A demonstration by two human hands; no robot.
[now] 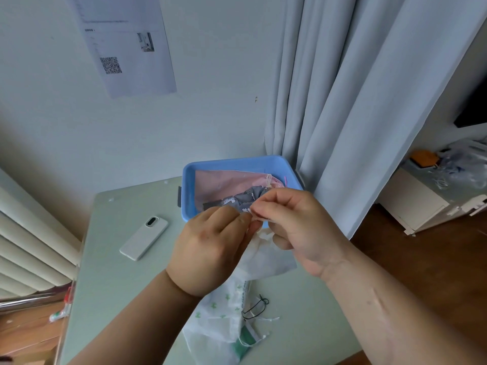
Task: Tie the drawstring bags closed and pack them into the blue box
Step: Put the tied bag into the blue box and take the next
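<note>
The white drawstring bag (266,256) hangs limp above the middle of the table (126,285). It looks thin, soft and light, and is best taken at its gathered neck, where the left hand (208,248) and right hand (297,227) each pinch it. A pale curtain (355,101) hangs behind the far right corner, and the blue box (188,180) at the far edge holds a pink bag (218,183) and a grey bag (237,200).

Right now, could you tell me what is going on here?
A person is working on a white drawstring bag: the left hand and right hand pinch its gathered neck, apparently tying the cord. The blue box behind holds a pink bag and a grey patterned bag. A green-printed bag lies on the table nearer the person, a white phone to the left.
</note>
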